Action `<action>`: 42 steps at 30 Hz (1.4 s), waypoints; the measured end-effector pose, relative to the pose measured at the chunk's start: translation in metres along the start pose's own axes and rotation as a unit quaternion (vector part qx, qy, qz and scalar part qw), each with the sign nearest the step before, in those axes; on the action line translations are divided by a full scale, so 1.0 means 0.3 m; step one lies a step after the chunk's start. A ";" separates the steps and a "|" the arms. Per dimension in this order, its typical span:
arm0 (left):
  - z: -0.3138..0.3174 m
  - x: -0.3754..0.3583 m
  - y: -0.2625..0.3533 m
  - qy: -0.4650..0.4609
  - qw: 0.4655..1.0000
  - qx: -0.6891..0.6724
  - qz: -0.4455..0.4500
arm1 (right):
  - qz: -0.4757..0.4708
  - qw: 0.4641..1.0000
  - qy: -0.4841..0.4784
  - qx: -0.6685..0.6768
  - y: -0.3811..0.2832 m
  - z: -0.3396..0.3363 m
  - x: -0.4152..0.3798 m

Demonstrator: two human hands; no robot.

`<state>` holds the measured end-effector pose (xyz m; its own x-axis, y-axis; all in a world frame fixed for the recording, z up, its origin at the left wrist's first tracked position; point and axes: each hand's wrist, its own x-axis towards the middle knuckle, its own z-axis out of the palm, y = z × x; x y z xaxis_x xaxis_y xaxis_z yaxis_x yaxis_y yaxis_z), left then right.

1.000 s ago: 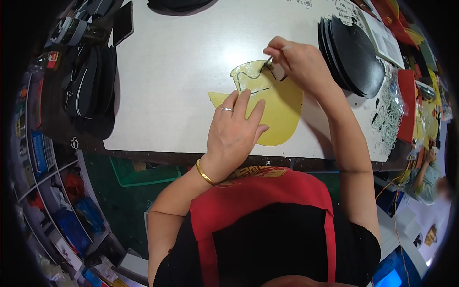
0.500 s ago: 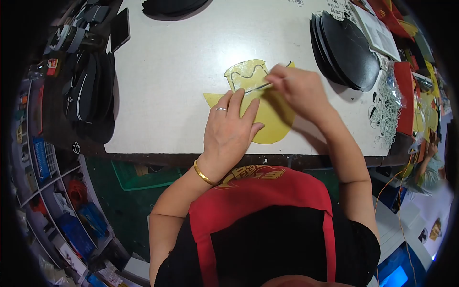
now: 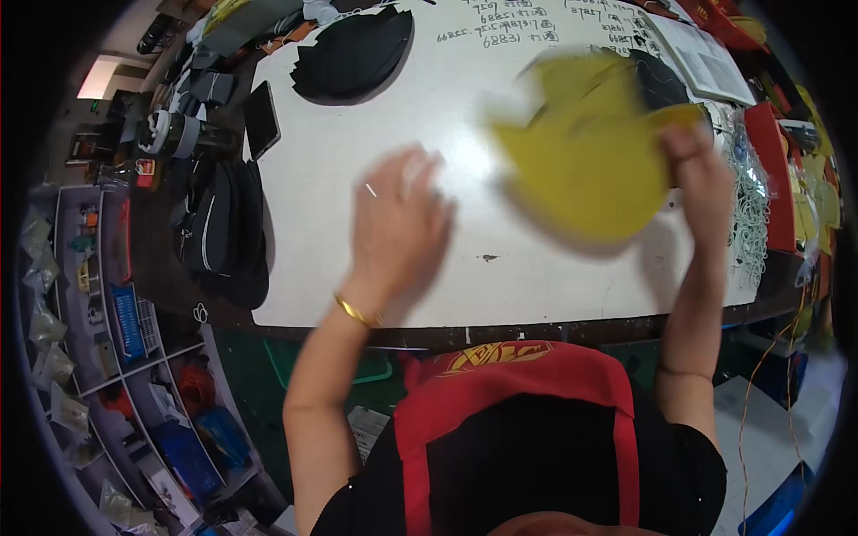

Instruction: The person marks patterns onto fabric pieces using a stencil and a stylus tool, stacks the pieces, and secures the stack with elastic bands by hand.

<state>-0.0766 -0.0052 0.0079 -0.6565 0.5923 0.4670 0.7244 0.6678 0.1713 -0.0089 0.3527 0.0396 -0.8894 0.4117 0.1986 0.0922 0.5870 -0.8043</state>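
A yellow template sheet (image 3: 590, 170), rounded at the bottom and with a pointed side corner, hangs tilted over the right half of the table. My right hand (image 3: 697, 170) grips it by its right edge, thumb and fingers pinched. The sheet is smeared by motion and its curved slots are only faintly visible. My left hand (image 3: 399, 219), with a ring and a gold bangle, hovers over the white tabletop (image 3: 447, 286) away from the sheet. Its fingers are blurred but look apart and hold nothing. Behind the sheet, a stack of black pieces (image 3: 657, 76) is mostly hidden.
Black cut pieces (image 3: 353, 58) lie fanned at the back left. A dark tablet (image 3: 262, 121) and black pouches with zippers (image 3: 219, 223) line the left edge. Pale cords (image 3: 749, 214), a red box (image 3: 770, 179) and a printed sheet (image 3: 702, 58) sit on the right. Handwriting marks the far tabletop.
The yellow template has come up off the table and moved right and away in my right hand. My left hand has let go of it and shifted left. The view has shifted too.
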 end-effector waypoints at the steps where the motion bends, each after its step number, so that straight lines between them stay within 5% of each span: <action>1: 0.006 0.061 -0.112 0.010 0.998 0.056 0.023 | 0.001 0.999 0.049 -0.014 0.045 -0.074 0.083; 2: 0.031 0.132 -0.214 0.028 0.994 0.100 0.014 | -0.002 0.995 0.098 -0.029 0.105 -0.140 0.165; 5: 0.153 0.294 -0.447 0.107 0.965 0.236 -0.040 | 0.096 0.935 0.033 -0.340 0.321 -0.270 0.298; 8: 0.180 0.292 -0.549 -0.018 0.974 0.201 -0.103 | 0.060 0.986 0.114 -0.108 0.243 -0.291 0.190; 9: 0.173 0.276 -0.542 0.039 0.976 0.216 -0.004 | 0.046 0.991 0.118 -0.044 0.233 -0.298 0.146; 11: 0.114 0.225 -0.405 -0.020 0.986 0.156 0.057 | 0.025 0.988 0.124 0.084 0.204 -0.309 0.066; 12: 0.103 0.179 -0.320 0.030 0.986 0.084 0.138 | -0.001 0.985 0.134 0.110 0.168 -0.280 0.040; 15: 0.063 -0.008 0.029 -0.074 0.977 -0.028 0.198 | -0.079 0.974 0.126 0.168 0.079 -0.157 -0.018; 16: 0.080 -0.063 0.116 -0.047 0.978 -0.066 0.194 | -0.070 0.978 0.115 0.162 0.052 -0.097 -0.029; 19: 0.037 -0.121 0.248 -0.034 0.981 -0.148 0.124 | -0.028 0.973 -0.104 0.206 0.077 0.069 -0.045; 21: 0.006 -0.139 0.247 -0.016 0.976 -0.194 0.095 | 0.072 0.959 -0.207 0.177 0.010 0.172 -0.083; 24: 0.006 -0.166 0.193 -0.016 0.991 -0.123 0.046 | 0.067 0.964 -0.251 0.064 -0.028 0.274 -0.111; 27: 0.035 -0.144 0.163 -0.063 0.995 -0.070 -0.041 | -0.039 0.979 -0.183 -0.079 -0.028 0.319 -0.107; 33: 0.046 -0.156 0.185 -0.047 0.997 -0.032 -0.046 | -0.043 0.952 -0.251 -0.172 -0.083 0.315 -0.069; 42: 0.048 -0.155 0.214 -0.065 0.994 -0.046 -0.075 | -0.073 0.948 -0.229 -0.210 -0.073 0.363 -0.047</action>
<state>-0.0025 0.0167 -0.0153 -0.7764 0.5455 0.3156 0.6279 0.7126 0.3129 -0.0472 0.2582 -0.0065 -0.9986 0.0153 -0.0499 0.0372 0.8794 -0.4746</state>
